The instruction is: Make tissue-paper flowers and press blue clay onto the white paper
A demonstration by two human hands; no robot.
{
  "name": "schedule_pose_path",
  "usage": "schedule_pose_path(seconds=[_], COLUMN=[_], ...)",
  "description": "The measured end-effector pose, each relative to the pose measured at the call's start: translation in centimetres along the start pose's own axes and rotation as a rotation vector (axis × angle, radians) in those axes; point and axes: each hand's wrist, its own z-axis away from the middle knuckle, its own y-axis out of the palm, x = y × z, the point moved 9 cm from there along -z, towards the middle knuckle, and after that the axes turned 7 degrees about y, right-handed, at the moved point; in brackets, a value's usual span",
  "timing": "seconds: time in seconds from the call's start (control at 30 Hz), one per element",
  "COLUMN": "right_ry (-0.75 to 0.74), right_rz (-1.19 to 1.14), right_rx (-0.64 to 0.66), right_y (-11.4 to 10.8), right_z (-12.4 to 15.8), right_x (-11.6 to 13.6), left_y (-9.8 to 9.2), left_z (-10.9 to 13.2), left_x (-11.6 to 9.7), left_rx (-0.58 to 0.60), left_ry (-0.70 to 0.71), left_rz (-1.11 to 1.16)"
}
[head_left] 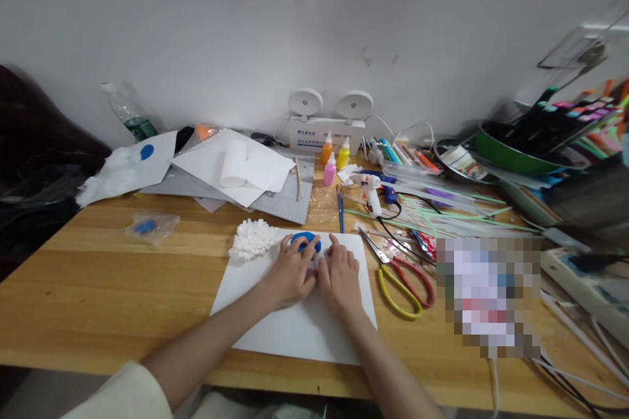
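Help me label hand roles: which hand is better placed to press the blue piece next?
Probably the left hand: its fingers rest on the blue piece, while the right hand appears beside it, over white paper.

Small blue lettering point(310, 144) printed across the front of a white twin-lamp unit point(314, 126), characters too small to be read reliably.

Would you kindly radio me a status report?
Left hand on blue lump. Right hand beside it, over white sheet. White ruffled piece close left; scissors beside sheet.
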Motion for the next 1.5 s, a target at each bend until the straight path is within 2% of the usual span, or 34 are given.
schedule_pose_path(seconds=[0.47,0.8,1.0,1.23,1.5], right_ry=[0.026,0.023,0.012,0.009,0.035], right_rz=[-0.019,-0.01,0.006,0.004,0.037], right_rx=[0.016,0.013,0.011,0.002,-0.001], right_y=[-0.1,-0.1,0.0,-0.1,0.0], right_z=[0.0,0.0,0.0,0.0,0.0], right_x=[-0.2,-0.2,-0.2,-0.2,-0.6], left_y=[-0.2,-0.5,-1.1,-1.1,-1.2], left_z=[1.0,2.3,1.9,0.1,1.3], left_x=[-1.2,-1.6,-0.4,0.9,1.6], left_rx=[0.041,0.043,0.012,0.037,-0.027], left_ry=[0.041,-0.009,-0.057,-0.063,-0.162], left_rz=[-0.019,0.021,0.122,0.061,-0.034])
